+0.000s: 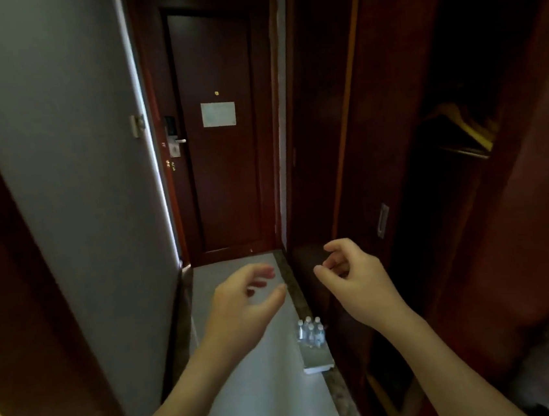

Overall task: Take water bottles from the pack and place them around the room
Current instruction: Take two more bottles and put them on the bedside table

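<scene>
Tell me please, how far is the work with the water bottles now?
Done: nothing can be confirmed; no bottle shows anywhere outside the pack. In hand: nothing; the left hand and right hand are empty, raised above the floor. Left: the bottles stand in the opened pack beside the wardrobe, waiting to be taken out.

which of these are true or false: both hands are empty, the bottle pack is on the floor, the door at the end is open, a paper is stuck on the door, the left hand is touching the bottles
1. Both hands are empty: true. The left hand and right hand hold nothing, fingers loosely curled.
2. The bottle pack is on the floor: true, at the floor's right edge by the wardrobe.
3. The door is open: false. It is closed.
4. A paper is on the door: true.
5. The left hand touches the bottles: false. It is in the air, apart from them.
</scene>
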`<act>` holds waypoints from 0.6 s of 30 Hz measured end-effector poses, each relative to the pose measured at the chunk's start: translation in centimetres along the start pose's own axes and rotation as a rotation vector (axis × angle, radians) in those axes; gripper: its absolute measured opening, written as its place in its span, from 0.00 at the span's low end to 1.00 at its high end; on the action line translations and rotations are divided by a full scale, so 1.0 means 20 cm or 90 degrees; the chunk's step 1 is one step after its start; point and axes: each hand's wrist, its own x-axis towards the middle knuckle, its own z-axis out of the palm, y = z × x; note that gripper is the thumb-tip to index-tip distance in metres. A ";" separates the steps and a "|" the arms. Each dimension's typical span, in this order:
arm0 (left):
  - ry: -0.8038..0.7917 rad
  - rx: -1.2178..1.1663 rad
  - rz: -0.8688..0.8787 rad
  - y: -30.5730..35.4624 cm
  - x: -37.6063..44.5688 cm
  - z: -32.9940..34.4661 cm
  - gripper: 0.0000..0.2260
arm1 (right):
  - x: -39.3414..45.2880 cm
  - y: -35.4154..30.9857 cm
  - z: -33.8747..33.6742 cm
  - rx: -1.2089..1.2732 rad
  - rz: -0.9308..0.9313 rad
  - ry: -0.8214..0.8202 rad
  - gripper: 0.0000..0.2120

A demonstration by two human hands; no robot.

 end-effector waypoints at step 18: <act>-0.151 0.027 -0.109 -1.25 1.97 1.30 0.11 | 2.14 1.53 0.51 0.057 0.150 0.034 0.17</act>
